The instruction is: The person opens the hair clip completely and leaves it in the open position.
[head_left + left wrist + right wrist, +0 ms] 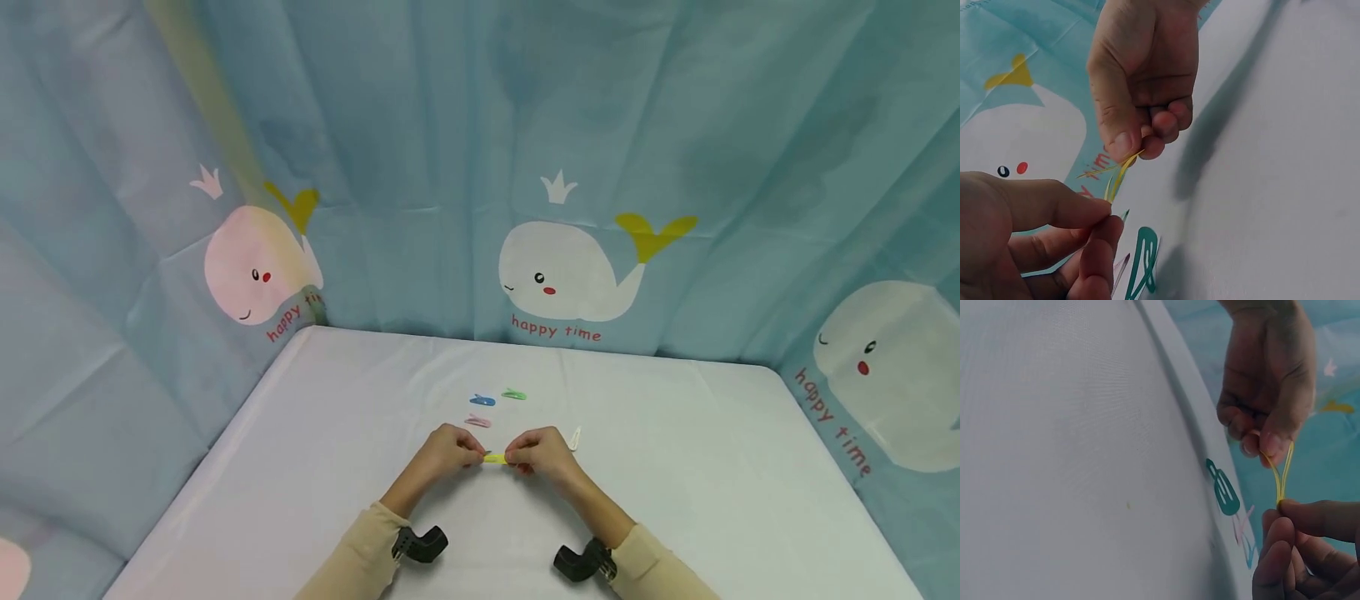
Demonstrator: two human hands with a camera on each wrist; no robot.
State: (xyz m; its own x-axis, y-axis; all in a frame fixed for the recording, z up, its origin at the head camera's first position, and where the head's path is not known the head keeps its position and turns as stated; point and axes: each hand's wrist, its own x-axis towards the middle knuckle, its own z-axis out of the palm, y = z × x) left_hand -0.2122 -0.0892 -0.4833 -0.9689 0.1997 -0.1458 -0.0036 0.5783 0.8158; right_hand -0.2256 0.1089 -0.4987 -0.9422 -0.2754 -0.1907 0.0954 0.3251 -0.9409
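A yellow snap hair clip (pixel 494 458) spans the short gap between both hands over the white table. My left hand (pixel 448 451) pinches one end between thumb and fingertips. At the other end, thumb and fingers of my right hand (pixel 546 455) grip the clip. In the right wrist view the yellow clip (pixel 1282 478) stands spread in a V, its joined end at the right fingertips. Just beyond the hands lie a pink clip (pixel 477 422), a blue clip (pixel 483 401) and a green clip (pixel 514 394). A white clip (pixel 575 439) lies beside my right hand.
The white cloth-covered table (pixel 712 467) reaches back to a blue curtain (pixel 420 267) printed with whales. Black wrist mounts (pixel 423 545) sit at both cuffs, close over the tabletop.
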